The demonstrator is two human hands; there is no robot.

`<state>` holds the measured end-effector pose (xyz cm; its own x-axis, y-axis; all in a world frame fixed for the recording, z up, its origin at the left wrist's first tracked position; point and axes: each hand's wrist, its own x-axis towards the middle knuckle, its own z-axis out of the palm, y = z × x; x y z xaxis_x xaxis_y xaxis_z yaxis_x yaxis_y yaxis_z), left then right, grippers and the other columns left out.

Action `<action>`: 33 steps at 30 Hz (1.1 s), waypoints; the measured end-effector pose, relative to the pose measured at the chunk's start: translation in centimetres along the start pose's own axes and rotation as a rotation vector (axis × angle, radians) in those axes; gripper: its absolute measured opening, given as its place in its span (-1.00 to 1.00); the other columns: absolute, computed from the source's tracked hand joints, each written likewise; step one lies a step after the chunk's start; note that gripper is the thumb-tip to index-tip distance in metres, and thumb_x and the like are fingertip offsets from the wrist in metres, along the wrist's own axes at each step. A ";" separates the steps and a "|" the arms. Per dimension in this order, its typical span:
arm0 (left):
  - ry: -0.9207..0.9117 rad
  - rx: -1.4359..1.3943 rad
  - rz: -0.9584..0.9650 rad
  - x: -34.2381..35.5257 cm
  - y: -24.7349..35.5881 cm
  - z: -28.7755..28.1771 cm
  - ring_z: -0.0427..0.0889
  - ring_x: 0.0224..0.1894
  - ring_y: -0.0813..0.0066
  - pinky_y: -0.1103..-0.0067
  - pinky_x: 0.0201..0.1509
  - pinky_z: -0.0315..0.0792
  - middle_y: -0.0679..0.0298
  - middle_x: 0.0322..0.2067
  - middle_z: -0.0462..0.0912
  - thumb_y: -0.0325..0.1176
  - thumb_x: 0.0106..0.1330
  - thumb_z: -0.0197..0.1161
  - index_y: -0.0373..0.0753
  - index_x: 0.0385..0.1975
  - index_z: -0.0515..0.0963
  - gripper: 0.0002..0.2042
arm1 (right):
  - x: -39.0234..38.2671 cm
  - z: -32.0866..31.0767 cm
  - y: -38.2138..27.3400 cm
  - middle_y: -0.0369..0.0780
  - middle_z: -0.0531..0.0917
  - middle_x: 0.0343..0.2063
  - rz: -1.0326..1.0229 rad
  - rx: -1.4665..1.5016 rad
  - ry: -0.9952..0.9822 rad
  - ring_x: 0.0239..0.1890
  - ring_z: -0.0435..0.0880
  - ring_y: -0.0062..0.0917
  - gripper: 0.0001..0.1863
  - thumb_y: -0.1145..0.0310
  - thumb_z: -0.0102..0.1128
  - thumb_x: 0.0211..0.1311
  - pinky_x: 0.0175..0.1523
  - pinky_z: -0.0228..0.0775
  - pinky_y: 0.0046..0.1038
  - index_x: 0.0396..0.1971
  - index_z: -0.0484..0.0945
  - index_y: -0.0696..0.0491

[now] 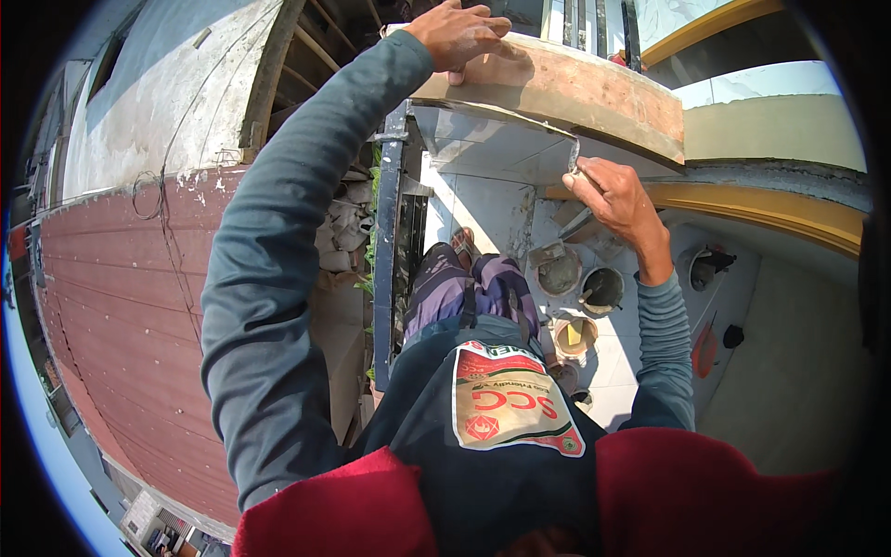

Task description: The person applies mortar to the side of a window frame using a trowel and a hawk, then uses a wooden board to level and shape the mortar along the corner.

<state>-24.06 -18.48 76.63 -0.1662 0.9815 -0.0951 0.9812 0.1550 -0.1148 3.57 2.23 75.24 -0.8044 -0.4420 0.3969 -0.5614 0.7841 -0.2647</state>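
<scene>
Rectangular printed label (510, 404) on dark apron, cream, red and green

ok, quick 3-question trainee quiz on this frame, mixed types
1. True or false: the left hand rests on top of the ledge.
2. The right hand holds: A) a hammer B) a small trowel C) a paint roller.
3. Fill in: on the tiled floor below the right hand stand several round ____.

Key: 1 true; 2 B; 3 buckets
</scene>
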 end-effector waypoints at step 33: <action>0.013 0.196 -0.026 -1.9 -0.7 -0.1 0.32 0.24 0.31 0.28 0.12 0.31 0.38 0.21 0.44 -0.07 -0.21 0.57 0.28 0.11 0.61 -0.31 | 2.4 -0.7 -1.4 0.09 0.54 -0.53 0.176 0.134 -0.133 -0.41 0.53 0.07 -0.73 0.31 0.19 0.34 -0.31 0.38 -0.11 -0.43 0.51 0.23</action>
<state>-24.43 -20.44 77.01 -0.1882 0.9791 -0.0766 0.9385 0.1563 -0.3078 2.61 0.37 77.16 -0.9056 -0.3640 0.2179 -0.4240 0.7930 -0.4375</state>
